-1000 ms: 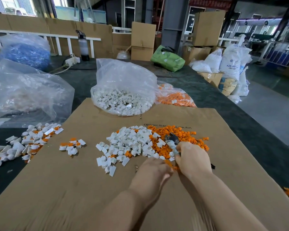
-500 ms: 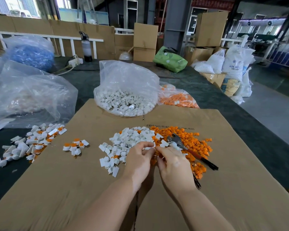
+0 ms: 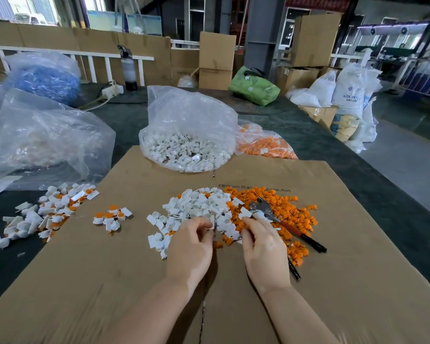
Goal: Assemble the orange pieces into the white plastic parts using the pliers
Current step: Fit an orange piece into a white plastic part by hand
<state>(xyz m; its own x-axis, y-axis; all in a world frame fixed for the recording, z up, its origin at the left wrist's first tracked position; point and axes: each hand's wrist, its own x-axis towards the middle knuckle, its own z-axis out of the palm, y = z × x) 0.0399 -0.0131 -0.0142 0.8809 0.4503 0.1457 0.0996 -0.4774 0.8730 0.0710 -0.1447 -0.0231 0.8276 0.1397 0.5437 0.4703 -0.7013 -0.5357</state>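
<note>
Both hands at the loose pile edge: left hand pinches a small white plastic part in curled fingers, right hand fingers curl at the small orange plastic pieces, probably picking one to mate, red-and-black-handled metal pliers parked alongside on the cardboard-covered desk.

Head camera looks forward and down, close over the cardboard sheet.
</note>
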